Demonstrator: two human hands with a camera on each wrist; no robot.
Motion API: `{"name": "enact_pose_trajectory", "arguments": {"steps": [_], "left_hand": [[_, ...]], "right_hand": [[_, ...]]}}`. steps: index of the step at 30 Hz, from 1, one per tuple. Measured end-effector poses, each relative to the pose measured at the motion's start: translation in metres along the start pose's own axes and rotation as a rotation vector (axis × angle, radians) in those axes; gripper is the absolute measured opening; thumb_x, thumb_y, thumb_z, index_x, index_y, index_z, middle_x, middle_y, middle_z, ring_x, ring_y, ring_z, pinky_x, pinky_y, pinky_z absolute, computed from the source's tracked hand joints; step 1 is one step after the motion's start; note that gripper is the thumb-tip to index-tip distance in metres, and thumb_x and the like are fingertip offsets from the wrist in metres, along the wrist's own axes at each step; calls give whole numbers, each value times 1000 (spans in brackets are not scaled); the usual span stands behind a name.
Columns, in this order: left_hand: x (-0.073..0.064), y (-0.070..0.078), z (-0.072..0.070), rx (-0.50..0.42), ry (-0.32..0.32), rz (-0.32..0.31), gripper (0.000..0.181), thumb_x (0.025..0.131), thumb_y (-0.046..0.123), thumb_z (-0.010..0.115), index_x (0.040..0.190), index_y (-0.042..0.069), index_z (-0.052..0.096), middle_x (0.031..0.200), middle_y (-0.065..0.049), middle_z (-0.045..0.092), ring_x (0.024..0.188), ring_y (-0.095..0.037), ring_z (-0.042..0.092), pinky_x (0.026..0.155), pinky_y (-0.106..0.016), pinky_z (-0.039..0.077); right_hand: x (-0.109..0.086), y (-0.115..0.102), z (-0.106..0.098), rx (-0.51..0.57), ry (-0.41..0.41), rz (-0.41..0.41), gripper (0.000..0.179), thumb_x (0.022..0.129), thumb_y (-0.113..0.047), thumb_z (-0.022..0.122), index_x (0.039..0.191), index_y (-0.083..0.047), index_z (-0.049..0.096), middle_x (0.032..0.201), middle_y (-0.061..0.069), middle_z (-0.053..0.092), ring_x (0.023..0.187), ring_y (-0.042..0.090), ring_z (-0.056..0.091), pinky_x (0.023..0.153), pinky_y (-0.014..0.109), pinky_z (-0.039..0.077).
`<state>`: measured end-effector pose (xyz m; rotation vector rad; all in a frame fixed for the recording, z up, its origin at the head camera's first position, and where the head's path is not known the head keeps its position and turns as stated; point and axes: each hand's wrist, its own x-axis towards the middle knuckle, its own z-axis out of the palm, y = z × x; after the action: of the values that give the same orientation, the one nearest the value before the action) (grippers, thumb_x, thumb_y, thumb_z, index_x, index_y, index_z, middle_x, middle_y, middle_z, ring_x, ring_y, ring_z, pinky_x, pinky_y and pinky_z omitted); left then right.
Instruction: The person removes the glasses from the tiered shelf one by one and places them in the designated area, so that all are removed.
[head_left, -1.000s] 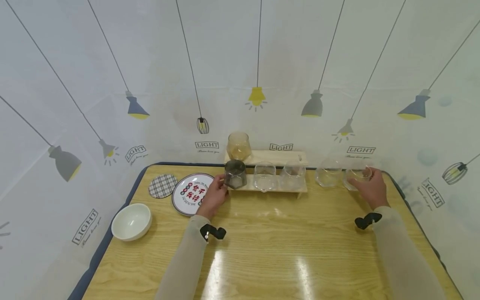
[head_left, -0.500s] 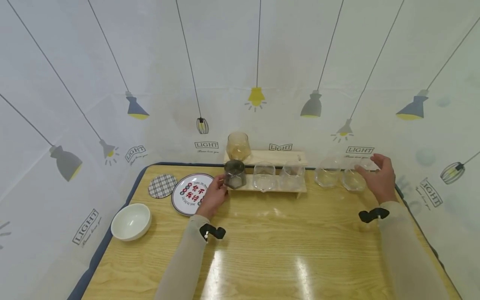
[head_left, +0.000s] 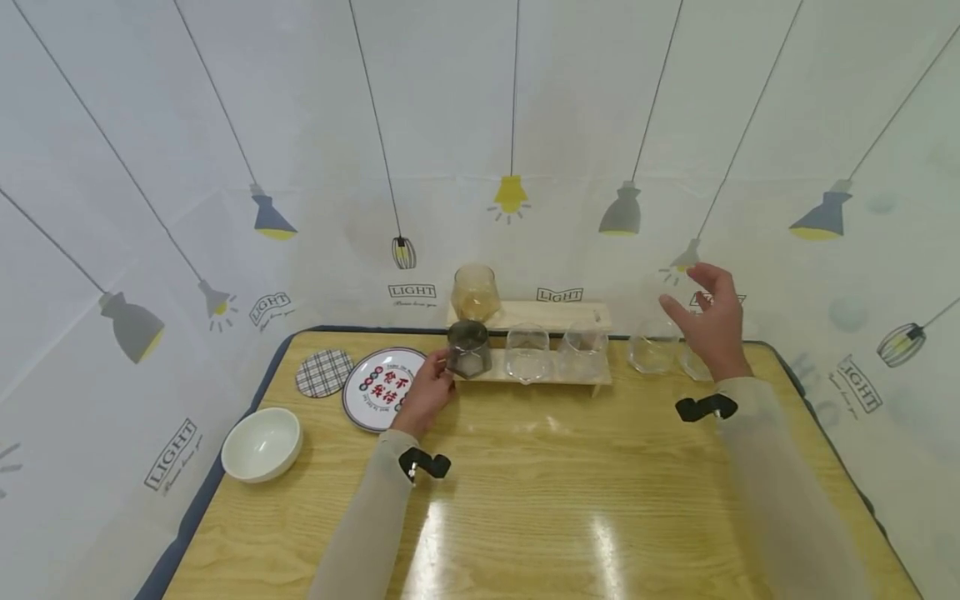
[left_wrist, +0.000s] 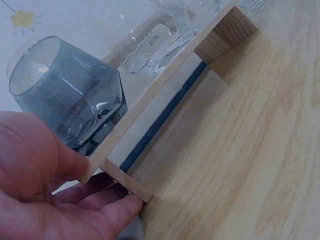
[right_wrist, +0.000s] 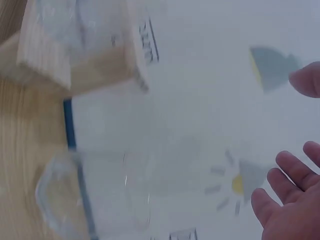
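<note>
My left hand [head_left: 426, 398] grips the left end of a two-tier wooden rack [left_wrist: 131, 127], its thumb by the lower shelf's end and its fingers curled at the leg. Just above the thumb stands a smoky grey faceted glass [left_wrist: 70, 92]. Along the same shelf are two clear glasses [head_left: 528, 354]. An amber glass [head_left: 476, 293] sits at the left of the upper shelf. Spread fingers show on my right hand [head_left: 716, 329], raised with nothing in it. Two more clear glasses, one whole [head_left: 652, 350] and one partly hidden by that hand, stand on the table right of the rack.
A white plate with red characters [head_left: 384, 390] lies left of the rack, beside a checked round coaster [head_left: 324, 372]. Nearer the left edge stands a white bowl [head_left: 262, 446]. The wooden table [head_left: 525, 483] meets a printed backdrop [head_left: 585, 125] just behind the rack.
My right hand has let go of the far-right clear glass, lifted off it and moved up and left. The left hand has stayed at the rack's end.
</note>
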<state>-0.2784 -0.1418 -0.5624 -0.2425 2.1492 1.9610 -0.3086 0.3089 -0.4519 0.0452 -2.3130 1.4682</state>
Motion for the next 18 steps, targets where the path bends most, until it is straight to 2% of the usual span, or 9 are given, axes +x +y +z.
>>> {"name": "enact_pose_trajectory", "arguments": {"steps": [12, 15, 18], "left_hand": [[0, -2, -5, -21, -18, -29, 43, 113, 14, 41, 155, 24, 46, 161, -14, 46, 142, -29, 52, 117, -47, 48], [0, 0, -5, -22, -28, -34, 43, 113, 15, 42, 154, 25, 46, 163, -12, 45, 143, -28, 51, 117, -47, 48], [1, 0, -6, -20, -41, -23, 42, 113, 16, 42, 154, 25, 46, 163, -12, 45, 141, -27, 52, 114, -46, 50]], "right_hand": [[3, -60, 92, 175, -60, -162, 68, 93, -16, 80, 149, 1, 46, 150, 17, 56, 147, 29, 49, 125, 50, 40], [1, -72, 115, 205, -107, -182, 68, 93, -16, 80, 149, 0, 46, 150, 18, 55, 147, 29, 49, 125, 51, 39], [-1, -82, 139, 187, -178, -206, 69, 94, -21, 81, 151, -2, 45, 152, 19, 53, 148, 29, 48, 125, 52, 39]]}}
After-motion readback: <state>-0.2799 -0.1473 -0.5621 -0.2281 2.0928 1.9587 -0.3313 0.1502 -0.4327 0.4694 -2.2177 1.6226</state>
